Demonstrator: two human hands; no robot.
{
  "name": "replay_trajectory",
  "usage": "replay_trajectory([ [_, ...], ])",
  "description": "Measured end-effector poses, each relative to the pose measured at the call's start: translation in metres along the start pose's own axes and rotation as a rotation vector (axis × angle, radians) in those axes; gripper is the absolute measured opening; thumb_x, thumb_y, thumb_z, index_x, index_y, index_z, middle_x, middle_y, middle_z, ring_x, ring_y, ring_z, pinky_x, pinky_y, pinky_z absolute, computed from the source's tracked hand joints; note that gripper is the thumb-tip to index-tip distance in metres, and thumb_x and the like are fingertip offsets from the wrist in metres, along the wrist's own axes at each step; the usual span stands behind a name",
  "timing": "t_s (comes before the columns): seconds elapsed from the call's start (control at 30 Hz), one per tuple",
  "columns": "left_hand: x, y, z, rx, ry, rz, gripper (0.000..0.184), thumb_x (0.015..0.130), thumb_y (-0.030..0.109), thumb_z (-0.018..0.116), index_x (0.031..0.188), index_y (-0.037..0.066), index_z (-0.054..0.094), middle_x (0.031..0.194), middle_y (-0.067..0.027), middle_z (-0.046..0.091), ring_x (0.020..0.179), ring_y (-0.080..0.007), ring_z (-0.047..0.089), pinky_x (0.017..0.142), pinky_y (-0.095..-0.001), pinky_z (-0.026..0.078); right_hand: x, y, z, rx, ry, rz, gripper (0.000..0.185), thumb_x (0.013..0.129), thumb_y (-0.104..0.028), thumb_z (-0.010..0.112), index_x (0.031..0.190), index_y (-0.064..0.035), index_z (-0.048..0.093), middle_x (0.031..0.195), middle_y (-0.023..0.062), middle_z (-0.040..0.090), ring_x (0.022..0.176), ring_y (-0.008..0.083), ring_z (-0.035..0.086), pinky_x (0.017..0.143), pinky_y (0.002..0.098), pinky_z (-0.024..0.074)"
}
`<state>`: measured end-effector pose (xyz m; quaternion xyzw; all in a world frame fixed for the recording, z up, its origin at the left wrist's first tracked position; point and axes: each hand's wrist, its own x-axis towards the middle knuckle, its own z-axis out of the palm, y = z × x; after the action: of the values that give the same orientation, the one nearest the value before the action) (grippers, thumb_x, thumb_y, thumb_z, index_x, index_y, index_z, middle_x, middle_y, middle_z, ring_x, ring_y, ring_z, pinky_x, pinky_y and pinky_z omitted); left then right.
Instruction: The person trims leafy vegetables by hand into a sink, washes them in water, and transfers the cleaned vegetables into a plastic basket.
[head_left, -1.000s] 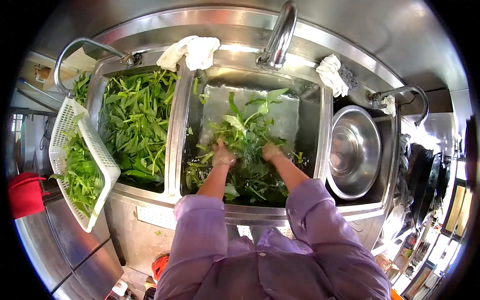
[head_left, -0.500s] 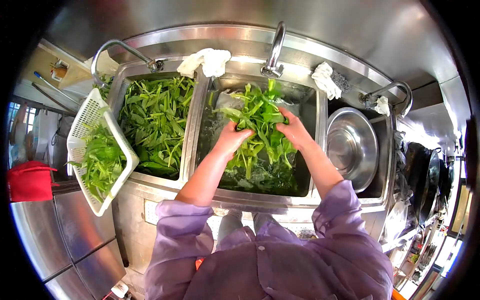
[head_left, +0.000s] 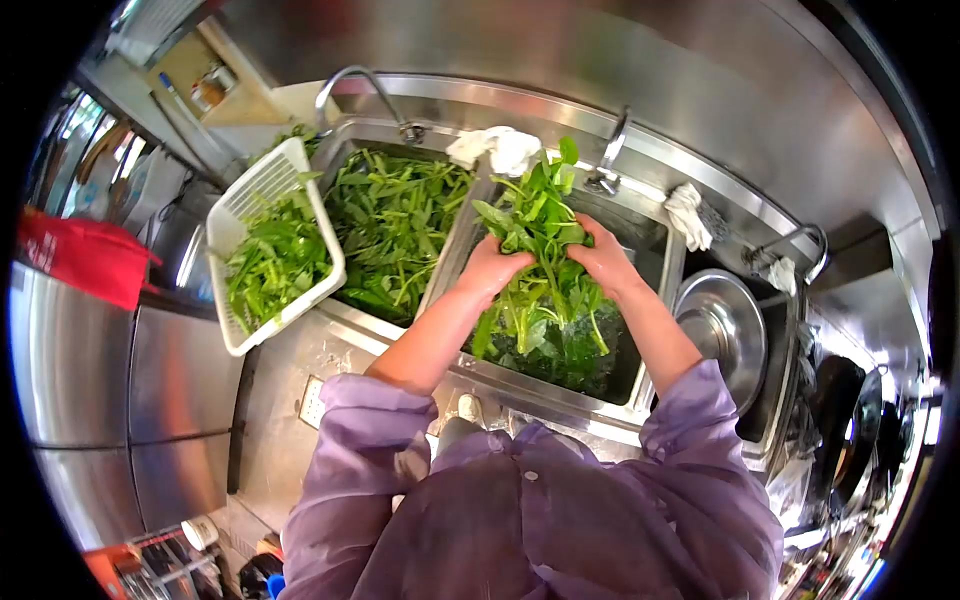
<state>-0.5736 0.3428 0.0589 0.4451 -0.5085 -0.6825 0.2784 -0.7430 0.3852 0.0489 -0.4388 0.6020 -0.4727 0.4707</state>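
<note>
Between my two hands is a big bunch of leafy greens [head_left: 540, 225], lifted above the middle sink [head_left: 640, 385]. My left hand [head_left: 495, 268] grips the bunch from its left side, with the fingers partly hidden by leaves. On the other side my right hand [head_left: 603, 258] is closed around it, thumb towards me. Lower stems hang down to the water, where more greens [head_left: 570, 360] lie. The left sink [head_left: 365, 325] is filled with more leafy greens [head_left: 395, 215]. A white plastic basket [head_left: 335, 260], tilted at that sink's left edge, holds more of them.
A round steel basin [head_left: 745, 370] sits in the right sink. Curved faucets [head_left: 615, 150] stand along the back, with white cloths [head_left: 510, 150] on the ledge. A red cloth bag [head_left: 85, 255] hangs at the left over steel cabinets [head_left: 185, 390]. Dark pans [head_left: 835, 400] hang at the right.
The view has turned left, so the sinks appear tilted and further right. Both hands have raised the bunch slightly and shifted it towards the left rim of the middle sink.
</note>
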Motion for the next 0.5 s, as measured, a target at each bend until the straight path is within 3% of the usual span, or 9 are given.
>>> replay_trajectory([
  [0.1,0.004,-0.004,-0.017,-0.018,0.058,0.028,0.045,0.067,0.009,0.062,0.108,-0.004,0.047,0.096,-0.0134,0.057,0.084,-0.0204,0.056,0.075,-0.0301,0.044,0.012,-0.002,0.012,0.036,-0.049,0.020,0.057,0.065,-0.005,0.054,0.120,0.0043,0.039,0.106,0.0144,0.053,0.096,0.0195,0.051,0.083,0.0273,0.0386],
  [0.17,-0.010,0.014,-0.022,0.066,0.154,0.088,0.043,0.065,0.009,0.063,0.104,-0.005,0.050,0.094,-0.0136,0.058,0.082,-0.0207,0.056,0.075,-0.0305,0.044,0.016,-0.016,0.022,-0.182,0.027,-0.104,0.058,0.066,-0.006,0.055,0.120,0.0037,0.039,0.107,0.0142,0.053,0.097,0.0194,0.050,0.084,0.0270,0.0378],
  [0.27,0.000,0.014,-0.043,-0.061,0.128,0.221,0.043,0.064,0.009,0.064,0.102,-0.004,0.051,0.092,-0.0126,0.058,0.084,-0.0200,0.055,0.077,-0.0287,0.043,0.020,-0.041,0.040,-0.062,0.008,-0.108,0.057,0.067,-0.007,0.055,0.121,0.0031,0.038,0.106,0.0129,0.053,0.096,0.0190,0.050,0.085,0.0264,0.0370],
  [0.37,-0.019,0.060,-0.076,-0.022,0.058,0.187,0.046,0.063,0.010,0.064,0.106,-0.002,0.049,0.095,-0.0132,0.058,0.086,-0.0213,0.054,0.078,-0.0287,0.042,0.017,-0.093,0.063,-0.056,-0.020,-0.147,0.056,0.069,-0.004,0.053,0.122,0.0036,0.037,0.106,0.0116,0.053,0.096,0.0177,0.050,0.084,0.0261,0.0375],
  [0.5,-0.060,0.135,-0.141,-0.027,0.037,0.300,0.047,0.063,0.014,0.066,0.105,-0.002,0.049,0.095,-0.0140,0.057,0.088,-0.0219,0.054,0.082,-0.0315,0.042,0.022,-0.165,0.119,-0.088,-0.013,-0.257,0.055,0.070,-0.006,0.053,0.122,0.0037,0.036,0.108,0.0127,0.052,0.093,0.0166,0.051,0.080,0.0256,0.0405],
])
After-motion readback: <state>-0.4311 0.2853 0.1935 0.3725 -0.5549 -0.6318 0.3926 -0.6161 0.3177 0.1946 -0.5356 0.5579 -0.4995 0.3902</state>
